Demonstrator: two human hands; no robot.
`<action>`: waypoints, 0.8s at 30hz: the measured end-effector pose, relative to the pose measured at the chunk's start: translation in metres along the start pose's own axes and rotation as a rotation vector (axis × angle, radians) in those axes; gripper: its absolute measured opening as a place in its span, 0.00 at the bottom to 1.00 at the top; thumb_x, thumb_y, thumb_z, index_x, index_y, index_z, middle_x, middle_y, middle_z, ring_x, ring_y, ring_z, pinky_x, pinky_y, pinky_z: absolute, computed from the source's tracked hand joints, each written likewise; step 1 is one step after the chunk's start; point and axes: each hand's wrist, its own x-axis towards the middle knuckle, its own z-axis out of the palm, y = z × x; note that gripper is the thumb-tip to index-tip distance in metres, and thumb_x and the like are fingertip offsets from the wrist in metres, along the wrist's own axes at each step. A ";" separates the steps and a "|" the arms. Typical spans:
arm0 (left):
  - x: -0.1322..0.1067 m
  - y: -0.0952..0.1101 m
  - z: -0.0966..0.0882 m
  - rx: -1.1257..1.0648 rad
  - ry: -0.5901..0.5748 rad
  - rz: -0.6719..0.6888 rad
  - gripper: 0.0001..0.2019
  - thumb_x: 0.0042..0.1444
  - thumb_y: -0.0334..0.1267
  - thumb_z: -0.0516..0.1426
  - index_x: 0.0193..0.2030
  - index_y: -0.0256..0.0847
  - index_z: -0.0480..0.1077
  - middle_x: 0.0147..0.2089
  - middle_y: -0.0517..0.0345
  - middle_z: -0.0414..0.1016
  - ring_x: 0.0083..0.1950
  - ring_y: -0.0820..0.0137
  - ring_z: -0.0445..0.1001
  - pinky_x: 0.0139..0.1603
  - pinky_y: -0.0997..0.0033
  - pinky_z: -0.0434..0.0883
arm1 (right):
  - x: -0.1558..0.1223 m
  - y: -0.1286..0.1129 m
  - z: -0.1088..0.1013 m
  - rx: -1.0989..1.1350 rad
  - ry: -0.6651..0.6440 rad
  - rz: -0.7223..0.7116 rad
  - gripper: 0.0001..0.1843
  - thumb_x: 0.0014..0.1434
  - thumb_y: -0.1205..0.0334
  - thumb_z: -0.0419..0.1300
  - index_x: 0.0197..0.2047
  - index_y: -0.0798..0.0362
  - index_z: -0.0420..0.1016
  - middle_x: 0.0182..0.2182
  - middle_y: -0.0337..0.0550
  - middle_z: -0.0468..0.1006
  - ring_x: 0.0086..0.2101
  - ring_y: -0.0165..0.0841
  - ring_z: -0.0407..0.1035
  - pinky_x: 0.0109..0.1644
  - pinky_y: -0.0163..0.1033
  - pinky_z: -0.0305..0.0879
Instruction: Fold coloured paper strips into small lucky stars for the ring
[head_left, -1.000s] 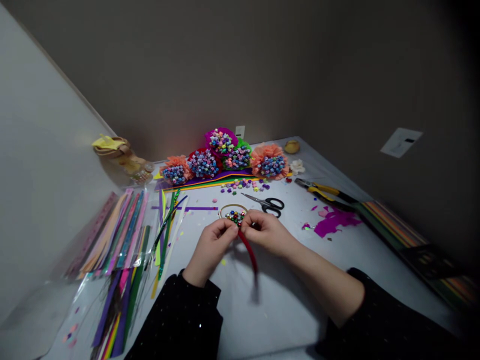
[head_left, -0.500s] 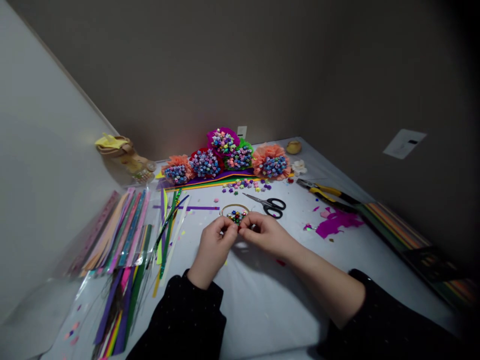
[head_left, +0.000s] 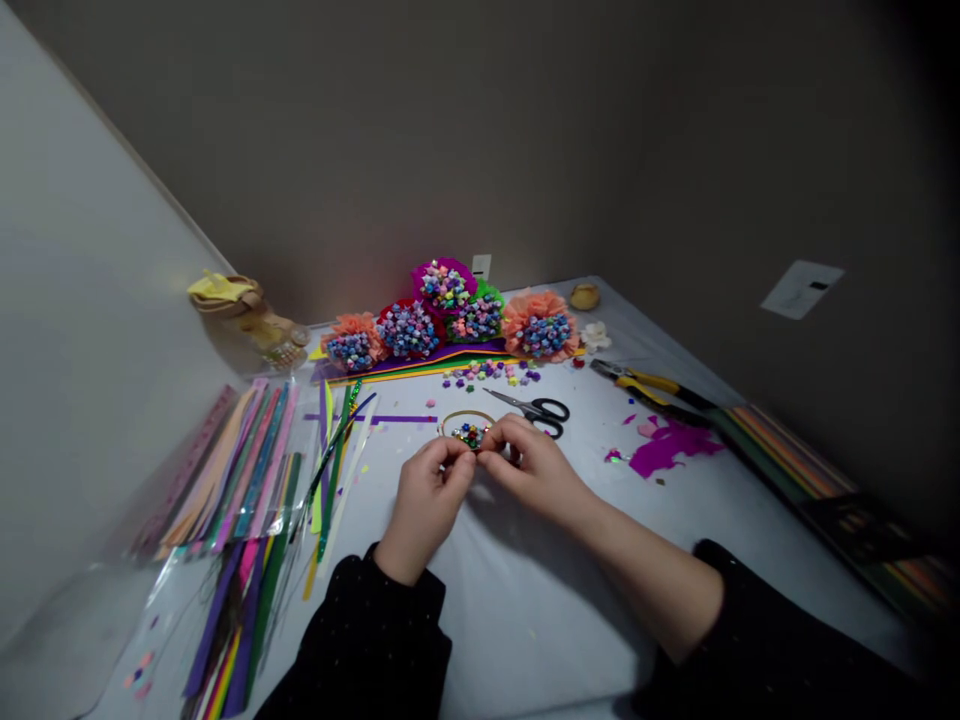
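Observation:
My left hand (head_left: 429, 500) and my right hand (head_left: 529, 468) meet above the white table, each closed in a pinch with thumb against forefinger. What sits between the fingertips is too small and too covered to make out. Just beyond the fingers lies a gold-coloured ring (head_left: 465, 413), with small shiny multicoloured stars (head_left: 469, 436) heaped in it. Black-handled scissors (head_left: 536, 407) rest behind my right hand, their blades pointing left. A narrow purple paper strip (head_left: 382, 418) lies behind and to the left of my left hand.
Star-filled paper flowers (head_left: 409, 328) line the back by the wall. Loose pastel stars (head_left: 491, 375) are scattered before them. On the right lie yellow-black pliers (head_left: 637, 385) and magenta scraps (head_left: 671, 447). Bagged paper strips (head_left: 247, 470) cover the left side, below a tan sandal (head_left: 251, 315).
The fingers of my right hand have lifted and curled a little while staying close to the left. My left hand keeps its pinch. The whole view has shifted slightly.

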 end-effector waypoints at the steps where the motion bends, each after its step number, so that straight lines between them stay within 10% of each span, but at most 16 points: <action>1: 0.000 0.000 0.000 -0.017 0.009 -0.003 0.07 0.55 0.37 0.53 0.31 0.37 0.69 0.29 0.60 0.70 0.31 0.73 0.67 0.31 0.77 0.64 | -0.001 -0.001 0.000 -0.027 0.042 -0.030 0.03 0.53 0.67 0.57 0.29 0.53 0.66 0.29 0.39 0.68 0.33 0.32 0.63 0.37 0.37 0.59; 8: -0.002 0.002 0.004 -0.150 0.021 -0.057 0.07 0.54 0.39 0.55 0.32 0.37 0.70 0.30 0.59 0.72 0.31 0.74 0.68 0.32 0.77 0.65 | -0.004 -0.002 0.001 -0.121 0.221 -0.131 0.03 0.52 0.67 0.59 0.27 0.52 0.69 0.36 0.44 0.70 0.42 0.38 0.63 0.48 0.45 0.57; 24: 0.001 0.003 0.003 -0.214 -0.005 -0.126 0.09 0.52 0.39 0.56 0.26 0.37 0.67 0.24 0.62 0.66 0.27 0.75 0.63 0.28 0.77 0.62 | -0.004 -0.005 0.004 0.167 0.112 -0.016 0.05 0.50 0.71 0.56 0.25 0.52 0.67 0.34 0.42 0.67 0.40 0.34 0.64 0.46 0.41 0.59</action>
